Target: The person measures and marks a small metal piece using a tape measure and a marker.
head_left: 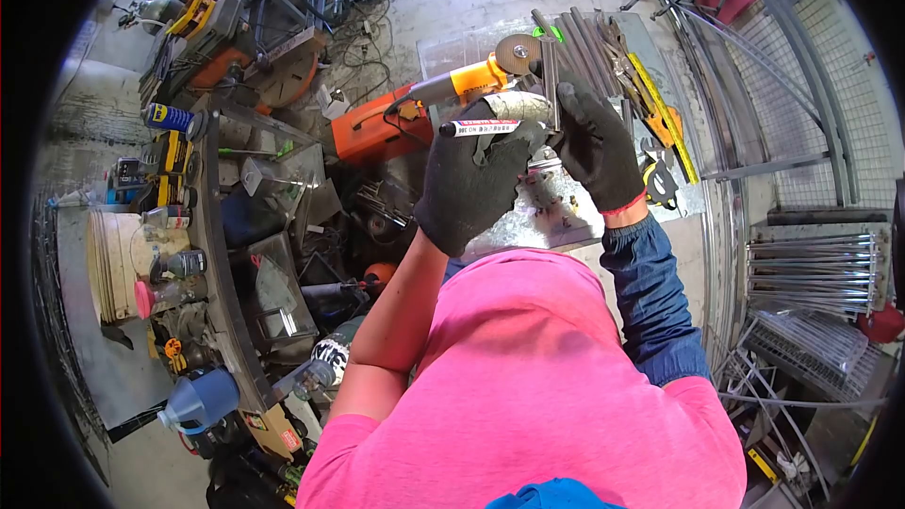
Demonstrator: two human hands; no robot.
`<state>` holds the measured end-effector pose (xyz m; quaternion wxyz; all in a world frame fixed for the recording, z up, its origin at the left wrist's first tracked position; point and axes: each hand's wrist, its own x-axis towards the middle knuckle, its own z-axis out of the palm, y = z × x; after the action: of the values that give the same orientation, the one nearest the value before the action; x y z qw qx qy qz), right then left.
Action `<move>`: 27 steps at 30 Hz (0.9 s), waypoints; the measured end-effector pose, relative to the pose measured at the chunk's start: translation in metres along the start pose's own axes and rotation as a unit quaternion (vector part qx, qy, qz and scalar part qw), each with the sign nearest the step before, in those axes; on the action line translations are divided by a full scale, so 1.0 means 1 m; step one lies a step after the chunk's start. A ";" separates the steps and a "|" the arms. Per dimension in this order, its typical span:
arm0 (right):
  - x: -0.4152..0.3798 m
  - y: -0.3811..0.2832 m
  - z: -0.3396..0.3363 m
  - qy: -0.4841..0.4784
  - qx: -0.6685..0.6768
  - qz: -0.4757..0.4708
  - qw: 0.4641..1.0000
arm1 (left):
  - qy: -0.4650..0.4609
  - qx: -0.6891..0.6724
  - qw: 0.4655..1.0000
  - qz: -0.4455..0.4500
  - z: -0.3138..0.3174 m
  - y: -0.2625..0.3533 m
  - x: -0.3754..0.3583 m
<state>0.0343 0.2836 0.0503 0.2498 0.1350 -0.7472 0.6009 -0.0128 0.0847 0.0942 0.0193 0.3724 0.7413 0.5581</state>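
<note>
My left hand [476, 174], in a dark glove, is closed around a white marker [485, 128] with a black cap, which points left across the fingers. A light, worn roll-like piece [514, 106] shows just above the marker. To the right, my right hand [596, 137], also gloved, has its fingers at a narrow upright metal bar [551, 85]. Both hands are close together above a shiny metal sheet [514, 226]. Beyond them lies an angle grinder [471, 78] with a round disc [518, 54].
Metal tubes [589, 52], a yellow ruler [660, 113] and a tape measure [660, 185] lie at the right. An orange-red machine [372, 129] stands behind my left hand. A cluttered bench [226, 264] runs along the left; a metal frame [792, 66] stands at the right.
</note>
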 end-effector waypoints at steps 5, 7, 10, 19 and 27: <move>-0.008 0.006 -0.004 0.019 -0.121 -0.008 0.992 | 0.046 -0.118 0.989 -0.079 0.004 0.007 -0.002; -0.005 0.002 -0.006 0.001 -0.120 -0.023 0.993 | 0.057 -0.138 0.983 -0.105 0.004 0.008 -0.003; -0.007 0.014 -0.007 0.019 -0.170 -0.042 0.984 | -0.010 0.162 0.986 -0.026 -0.003 -0.004 -0.009; -0.008 0.011 -0.006 0.006 -0.136 -0.002 0.991 | -0.001 0.156 0.981 0.113 -0.007 -0.005 -0.001; -0.009 0.016 -0.005 0.010 -0.196 0.007 0.980 | 0.000 0.176 0.975 0.132 -0.010 -0.004 0.003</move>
<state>0.0344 0.2911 0.0332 0.2746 0.0716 -0.8490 0.4458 -0.0219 0.0780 0.0961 -0.1205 0.4647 0.7722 0.4162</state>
